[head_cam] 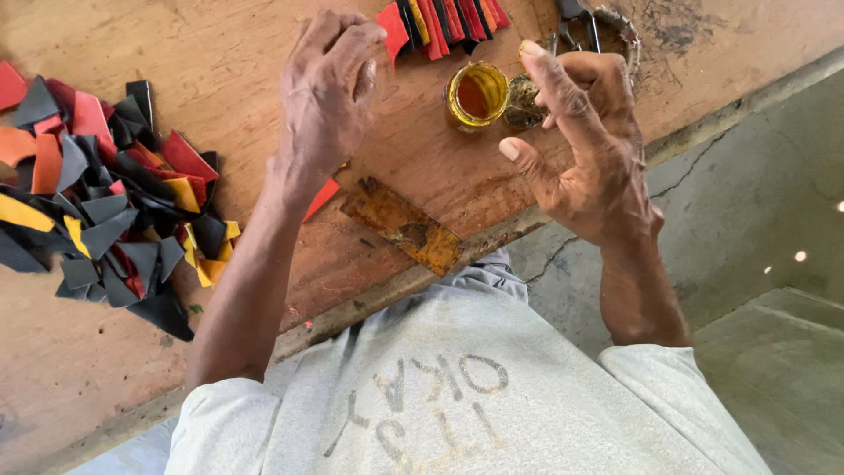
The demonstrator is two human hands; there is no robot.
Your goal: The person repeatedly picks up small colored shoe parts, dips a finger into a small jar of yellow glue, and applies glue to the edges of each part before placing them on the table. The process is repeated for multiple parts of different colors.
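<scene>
The wooden counter (246, 53) fills most of the view, its worn edge running across above the person's grey shirt (457, 396), which bears faded dark lettering. To the right lies a grey concrete floor (747, 202). On the counter's left sits a loose pile of cut scraps (97, 193) in black, red, orange and yellow; a smaller fanned row of scraps (440, 22) in the same colours lies at the top edge. A rust-stained flat strip (404, 227) rests near the counter's edge. The left hand (330, 97) hangs over the counter, its grip curled together; I cannot tell whether it holds anything. The right hand (585, 141) has its grip apart, fingers spread, just beside a small round jar (476, 95) of amber liquid. Dark pliers (576, 22) lie above it.
</scene>
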